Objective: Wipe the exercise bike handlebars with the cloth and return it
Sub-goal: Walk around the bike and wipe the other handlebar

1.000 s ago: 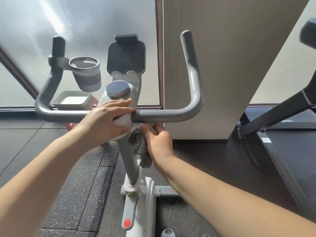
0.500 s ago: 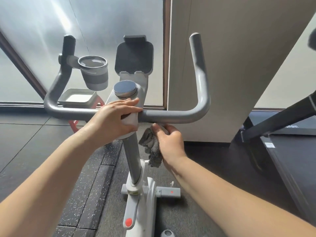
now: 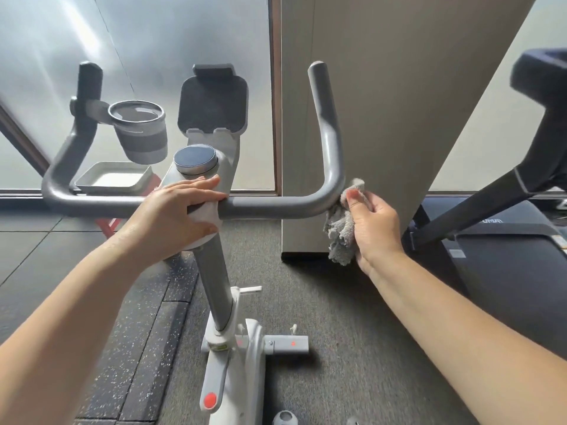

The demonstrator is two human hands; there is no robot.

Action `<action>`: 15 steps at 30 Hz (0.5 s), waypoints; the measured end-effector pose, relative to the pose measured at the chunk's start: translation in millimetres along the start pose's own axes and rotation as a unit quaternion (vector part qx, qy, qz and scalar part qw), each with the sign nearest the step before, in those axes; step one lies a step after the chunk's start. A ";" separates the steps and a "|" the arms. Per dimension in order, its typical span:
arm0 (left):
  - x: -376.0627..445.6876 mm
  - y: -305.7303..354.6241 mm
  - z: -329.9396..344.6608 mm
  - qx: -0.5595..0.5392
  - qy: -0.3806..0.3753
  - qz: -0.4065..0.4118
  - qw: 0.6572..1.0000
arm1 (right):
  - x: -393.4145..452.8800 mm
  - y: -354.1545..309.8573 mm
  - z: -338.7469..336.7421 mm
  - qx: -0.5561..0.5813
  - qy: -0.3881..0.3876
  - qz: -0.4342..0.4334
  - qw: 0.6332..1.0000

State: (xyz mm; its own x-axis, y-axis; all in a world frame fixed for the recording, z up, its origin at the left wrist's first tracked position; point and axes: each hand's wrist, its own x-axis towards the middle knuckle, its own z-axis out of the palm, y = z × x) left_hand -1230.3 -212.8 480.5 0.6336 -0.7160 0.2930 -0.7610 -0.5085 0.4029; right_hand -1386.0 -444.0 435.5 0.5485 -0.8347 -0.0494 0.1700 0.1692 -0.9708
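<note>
Pretty clearly a small gym or workout room. There's an exercise bike (image 3: 221,302) front and center with grey handlebars (image 3: 270,207), a cup holder (image 3: 139,130) and a tablet mount (image 3: 213,101), and what looks like a treadmill (image 3: 506,240) parked just off to the right. The floor is that dark speckled rubber gym matting (image 3: 138,348) laid in tiles. Frosted glass panels (image 3: 138,41) run along the far side beside a plain beige pillar (image 3: 383,118).
</note>
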 end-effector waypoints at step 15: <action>-20.3 29.0 22.4 0.083 0.113 0.024 0.990 | 8.7 -7.5 -60.3 -0.179 -0.167 -0.038 0.969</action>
State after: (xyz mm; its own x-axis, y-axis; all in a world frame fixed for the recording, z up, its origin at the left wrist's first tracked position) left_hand -1268.4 -223.7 466.9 0.5967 -0.6257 0.5024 -0.7917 -0.5611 0.2416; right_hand -1431.8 -484.1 428.2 0.7904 -0.6108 0.0463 -0.0420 -0.1295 -0.9907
